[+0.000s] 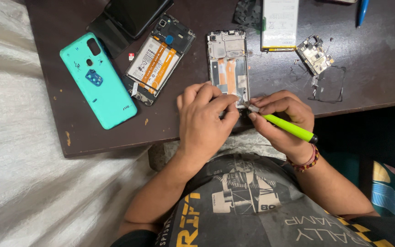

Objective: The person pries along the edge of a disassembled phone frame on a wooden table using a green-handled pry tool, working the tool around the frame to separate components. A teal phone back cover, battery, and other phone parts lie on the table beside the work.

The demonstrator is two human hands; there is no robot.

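An opened phone frame [228,59] with orange strips inside lies on the dark table [371,68] near its front edge. My left hand [204,121] pinches the frame's lower end and holds it down. My right hand [282,121] grips a bright green screwdriver [289,128], its metal tip pressed against the frame's bottom right corner beside my left fingers. The frame's bottom edge is hidden under my hands.
A second opened phone [160,57] with battery showing lies to the left, next to a teal back cover [98,80]. A loose white battery [280,23], a small circuit board [315,55] and a black phone [136,16] sit further back. White cloth [19,151] covers the left.
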